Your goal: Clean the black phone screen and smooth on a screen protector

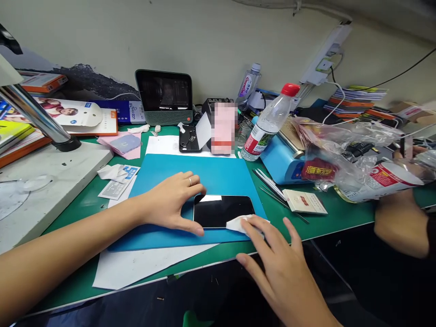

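A smartphone with a dark glossy screen lies flat on a blue mat. My left hand, with a ring on one finger, grips the phone's left end: fingers at the far edge, thumb along the near edge. Under the fingertips of my right hand is a crumpled white wipe, pressed on the phone's lower right corner. The right thumb stands apart from the wipe. Part of the wipe is hidden by the fingers.
White paper sticks out below the mat. Tweezers, a cigarette pack, a blue scale and a water bottle stand to the right. A lamp base is at left. Another person's arm rests at far right.
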A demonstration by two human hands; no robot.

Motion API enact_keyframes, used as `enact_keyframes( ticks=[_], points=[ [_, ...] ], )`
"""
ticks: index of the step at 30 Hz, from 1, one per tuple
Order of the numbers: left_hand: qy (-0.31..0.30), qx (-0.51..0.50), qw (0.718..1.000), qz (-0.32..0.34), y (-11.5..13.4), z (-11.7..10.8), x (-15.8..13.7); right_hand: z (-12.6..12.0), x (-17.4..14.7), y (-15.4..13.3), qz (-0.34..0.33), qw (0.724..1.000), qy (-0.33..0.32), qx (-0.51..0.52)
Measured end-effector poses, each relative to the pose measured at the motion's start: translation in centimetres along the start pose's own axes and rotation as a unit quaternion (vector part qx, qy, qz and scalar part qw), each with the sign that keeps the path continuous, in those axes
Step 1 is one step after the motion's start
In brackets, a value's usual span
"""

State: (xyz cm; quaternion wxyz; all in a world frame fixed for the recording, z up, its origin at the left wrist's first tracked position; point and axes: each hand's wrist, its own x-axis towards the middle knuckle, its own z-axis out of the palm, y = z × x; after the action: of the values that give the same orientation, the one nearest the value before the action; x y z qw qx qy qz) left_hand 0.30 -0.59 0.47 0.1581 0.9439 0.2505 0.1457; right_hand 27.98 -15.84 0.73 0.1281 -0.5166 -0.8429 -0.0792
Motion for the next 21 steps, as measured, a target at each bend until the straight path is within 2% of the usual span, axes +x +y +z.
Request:
enact_keyframes(
  ticks=[3, 10, 17, 21],
  points=[
    [-0.003, 0.012, 1.000, 0.002, 0.0, 0.0, 0.0, -0.1, -0.1, 1.3, 0.008, 1.000, -0.003, -0.002],
    [0.000, 0.020, 1.000, 0.002, 0.0, 0.2, 0.1, 0.7, 4.0, 1.3, 0.043, 0.998, -0.017, 0.041],
    [0.000, 0.017, 1.000, 0.001, -0.1, 0.2, 0.1, 0.5, 1.9, 1.6, 0.027, 0.999, 0.000, 0.024],
    [-0.003, 0.016, 1.000, -0.004, 0.0, 0.3, 0.0, 0.7, 2.7, 1.8, 0.052, 0.998, -0.010, 0.028]
  ],
)
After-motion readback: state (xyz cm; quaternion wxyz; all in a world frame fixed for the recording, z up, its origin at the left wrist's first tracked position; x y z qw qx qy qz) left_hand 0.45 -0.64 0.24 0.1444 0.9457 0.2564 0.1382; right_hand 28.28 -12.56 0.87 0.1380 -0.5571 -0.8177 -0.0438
